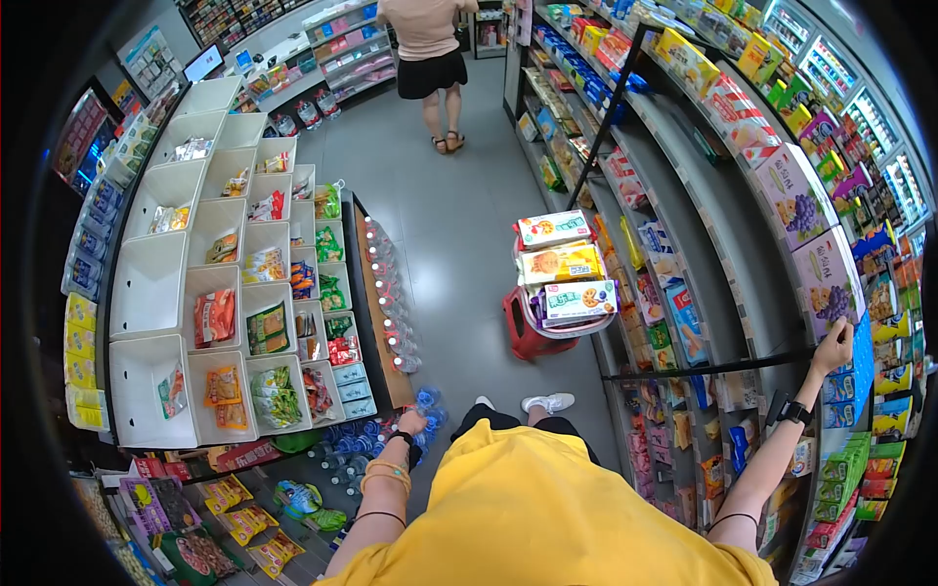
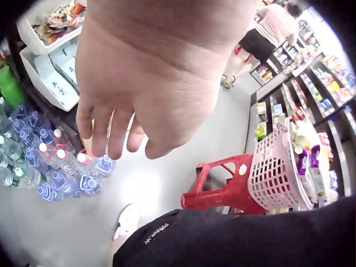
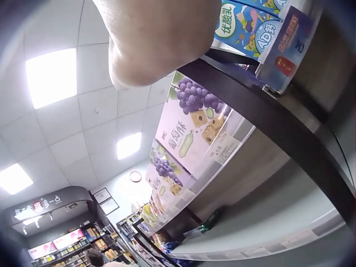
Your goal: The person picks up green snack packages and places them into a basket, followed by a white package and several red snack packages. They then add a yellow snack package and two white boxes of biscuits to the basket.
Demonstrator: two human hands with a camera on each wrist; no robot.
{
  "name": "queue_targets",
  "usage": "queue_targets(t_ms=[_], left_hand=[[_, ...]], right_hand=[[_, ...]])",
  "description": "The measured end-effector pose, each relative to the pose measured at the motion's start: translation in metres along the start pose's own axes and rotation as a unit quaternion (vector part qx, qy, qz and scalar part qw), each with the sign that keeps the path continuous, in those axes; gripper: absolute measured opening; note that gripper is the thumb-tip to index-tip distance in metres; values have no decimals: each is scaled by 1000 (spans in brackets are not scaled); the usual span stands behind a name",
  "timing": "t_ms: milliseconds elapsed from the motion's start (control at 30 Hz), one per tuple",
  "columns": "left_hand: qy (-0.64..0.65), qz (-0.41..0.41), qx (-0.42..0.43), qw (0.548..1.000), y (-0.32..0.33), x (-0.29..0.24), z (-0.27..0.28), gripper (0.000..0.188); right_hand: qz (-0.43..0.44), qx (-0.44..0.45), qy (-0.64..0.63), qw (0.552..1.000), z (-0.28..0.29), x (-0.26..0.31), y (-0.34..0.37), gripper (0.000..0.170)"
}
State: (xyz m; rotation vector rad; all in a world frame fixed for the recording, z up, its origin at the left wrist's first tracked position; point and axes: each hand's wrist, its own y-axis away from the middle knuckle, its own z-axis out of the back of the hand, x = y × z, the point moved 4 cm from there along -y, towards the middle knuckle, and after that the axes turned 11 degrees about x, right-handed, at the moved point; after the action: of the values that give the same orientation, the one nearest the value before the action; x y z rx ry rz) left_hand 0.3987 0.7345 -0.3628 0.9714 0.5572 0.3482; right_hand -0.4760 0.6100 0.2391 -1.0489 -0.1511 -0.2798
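Note:
My right hand (image 1: 833, 347) is at the near end of a purple grape-biscuit box (image 1: 829, 278) on the top shelf. In the right wrist view the hand (image 3: 158, 41) is above the same box (image 3: 194, 119), its fingers hidden, so whether it grips or only touches is unclear. A second grape box (image 3: 167, 172) stands beyond it. My left hand (image 1: 412, 422) hangs low beside bottled drinks. Its fingers are loosely extended and hold nothing in the left wrist view (image 2: 147, 89). A pink basket (image 2: 270, 172) holding several biscuit packs (image 1: 562, 262) sits on a red stool (image 2: 214, 192).
Bins of packaged snacks (image 1: 223, 234) stand on the left, with water bottles (image 1: 389, 303) beside them. Long shelves (image 1: 684, 186) run along the right, crossed by a black frame bar (image 3: 267, 119). Another person (image 1: 430, 59) stands farther along the aisle.

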Motion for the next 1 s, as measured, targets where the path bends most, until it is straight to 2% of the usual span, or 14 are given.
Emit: queue_targets(t_ms=[67, 167, 233, 267, 367, 500, 667, 867, 967, 1000], left_hand=[[32, -20, -16, 999, -10, 6, -3, 49], [114, -39, -77, 990, -6, -13, -4, 41], [137, -63, -53, 987, -29, -15, -15, 39], [146, -75, -39, 986, -36, -15, -20, 38], [123, -80, -33, 989, -28, -26, -13, 38], [110, -62, -37, 991, -23, -20, 1, 35], [125, 4, 0, 992, 3, -24, 23, 37], [108, 2, 0, 994, -33, -11, 29, 37], [124, 36, 30, 991, -22, -48, 57, 34], [146, 19, 15, 989, -32, -54, 60, 31]], right_hand=[[4, -6, 24, 1000, -1, -4, 0, 32], [5, -4, 42, 999, -4, -16, 0, 31], [-8, 5, 50, 999, -6, -25, 1, 30], [18, -14, 33, 999, -4, -8, 1, 32], [19, -22, 40, 999, -2, -2, 1, 32], [0, -11, 41, 999, -4, -13, 3, 31], [8, -18, 41, 999, -4, -23, 4, 28], [1, -20, 21, 1000, -3, -24, 6, 29], [10, -61, 25, 998, -4, -13, 6, 28], [19, -71, 31, 997, -4, -9, 6, 26]])
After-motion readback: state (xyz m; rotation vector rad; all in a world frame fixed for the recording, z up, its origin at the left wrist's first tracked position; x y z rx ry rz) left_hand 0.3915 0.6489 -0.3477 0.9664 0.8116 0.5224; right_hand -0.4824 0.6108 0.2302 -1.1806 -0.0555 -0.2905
